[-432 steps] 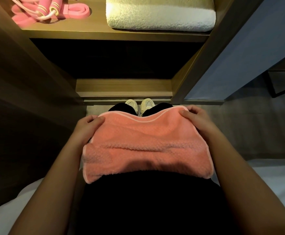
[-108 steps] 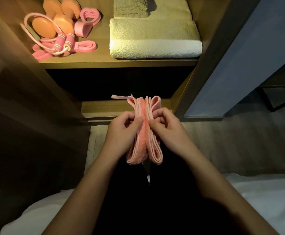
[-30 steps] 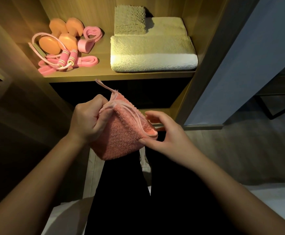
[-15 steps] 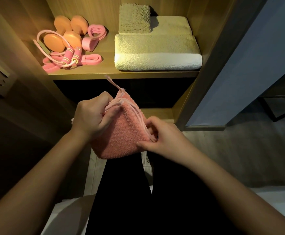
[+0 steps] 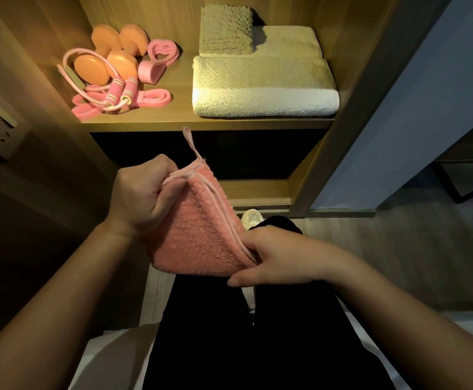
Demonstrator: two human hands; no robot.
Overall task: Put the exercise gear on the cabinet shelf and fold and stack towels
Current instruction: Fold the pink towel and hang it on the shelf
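Pink terry towel, folded to a small thick square, is held in the air in front of the cabinet, below the lit wooden shelf.

In the head view, the left hand grips its far left corner with curled fingers, where a thin hanging loop sticks up. The right hand pinches the near right corner, closed on the layered pink hems. Half a second ago this hand was higher on that edge. Now it has slid to the corner, and the layers lie closer together. I judge the folding is almost finished and the towel is ready for the stack.

On the shelf, at the right, lie folded cream towels, with a small olive towel on the far one. At the left are orange dumbbells, a pink jump rope and a flat pink band.
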